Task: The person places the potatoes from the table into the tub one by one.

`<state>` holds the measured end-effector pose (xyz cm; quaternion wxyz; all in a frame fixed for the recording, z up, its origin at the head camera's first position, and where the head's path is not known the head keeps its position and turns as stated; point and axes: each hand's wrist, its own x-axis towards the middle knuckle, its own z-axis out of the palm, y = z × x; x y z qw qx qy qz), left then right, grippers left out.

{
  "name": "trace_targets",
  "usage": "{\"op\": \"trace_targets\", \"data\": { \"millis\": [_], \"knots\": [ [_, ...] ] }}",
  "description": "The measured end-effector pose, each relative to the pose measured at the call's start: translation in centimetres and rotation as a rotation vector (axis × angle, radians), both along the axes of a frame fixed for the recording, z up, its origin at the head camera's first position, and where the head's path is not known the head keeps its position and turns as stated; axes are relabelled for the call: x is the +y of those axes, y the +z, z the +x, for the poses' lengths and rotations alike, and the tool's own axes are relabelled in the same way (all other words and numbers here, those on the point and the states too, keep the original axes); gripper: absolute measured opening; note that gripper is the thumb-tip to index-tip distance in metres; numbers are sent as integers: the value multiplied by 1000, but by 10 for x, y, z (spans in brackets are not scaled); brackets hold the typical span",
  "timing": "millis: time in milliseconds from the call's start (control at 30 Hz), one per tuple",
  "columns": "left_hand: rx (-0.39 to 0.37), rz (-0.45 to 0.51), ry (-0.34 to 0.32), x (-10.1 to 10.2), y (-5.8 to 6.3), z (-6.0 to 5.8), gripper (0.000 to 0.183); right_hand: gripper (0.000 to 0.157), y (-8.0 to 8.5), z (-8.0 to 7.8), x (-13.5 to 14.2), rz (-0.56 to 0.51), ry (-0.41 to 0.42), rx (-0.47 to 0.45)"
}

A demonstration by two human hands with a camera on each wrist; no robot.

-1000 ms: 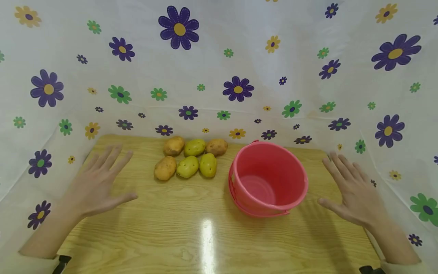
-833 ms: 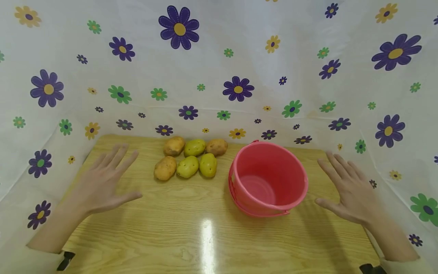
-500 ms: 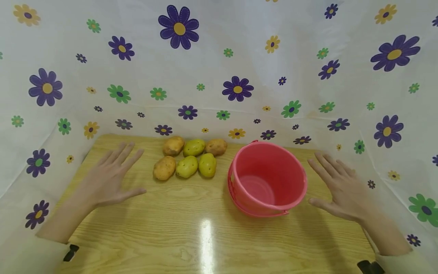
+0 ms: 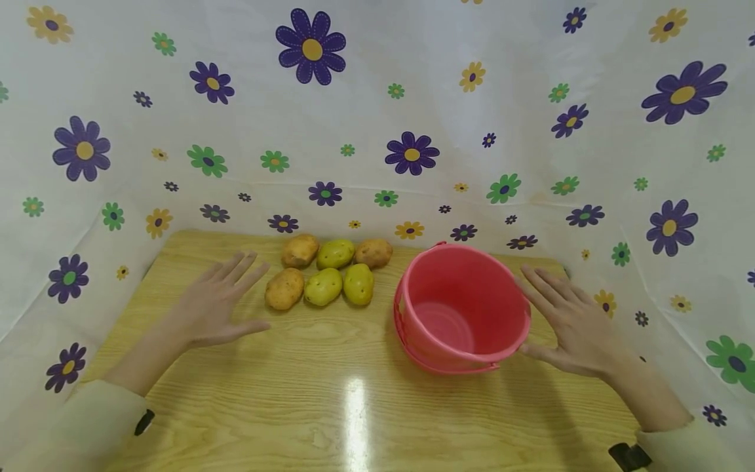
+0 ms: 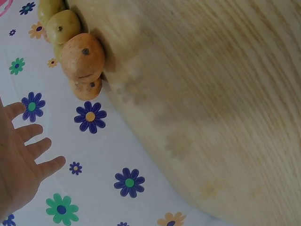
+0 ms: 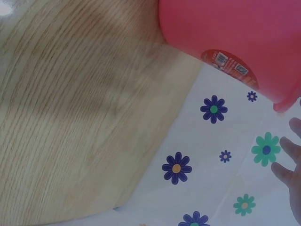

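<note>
A pink bucket (image 4: 413, 334) stands upright on the table, right of centre. Left of it sit three brown potatoes (image 4: 285, 289) and three smooth yellow-green oval fruits (image 4: 323, 287), grouped in two rows; the fruits' exact kind is unclear. My left hand (image 4: 215, 311) hovers left of the group with spread fingers, holding nothing. Fingers spread likewise, my right hand (image 4: 580, 334) is beside the bucket's right rim; its fingertips overlap the rim in the head view, and whether they touch I cannot tell. The right wrist view has the bucket's outer wall (image 6: 225, 28) with a label.
A wooden table (image 4: 283, 400) carries everything, with a bright reflection near its front. White flower-printed cloth (image 4: 236, 111) hangs behind it and along both sides. The bucket's handle hangs down around its near side.
Both hands have moved inward: the left one rightward toward the potatoes, the right one leftward up to the bucket. The bucket, potatoes and fruits have stayed in place.
</note>
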<state>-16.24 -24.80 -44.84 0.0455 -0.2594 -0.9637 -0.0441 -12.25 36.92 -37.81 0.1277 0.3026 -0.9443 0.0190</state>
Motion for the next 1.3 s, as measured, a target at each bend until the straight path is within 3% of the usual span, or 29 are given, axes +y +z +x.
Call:
{"op": "trace_targets", "data": {
  "millis": [267,600,1033,1300],
  "knots": [
    [-11,-11,-42,12,-21,-11,101,106,-7,-2,1,-15,23,9],
    [-52,-16,-54,25,-41,-23,100,101,-12,-1,4,15,-4,-45],
    [-98,-6,5,31,-56,-41,103,102,-13,-3,2,24,5,-30],
    [-62,22,10,36,-62,-50,103,101,-13,-2,1,25,5,-29]
  ]
}}
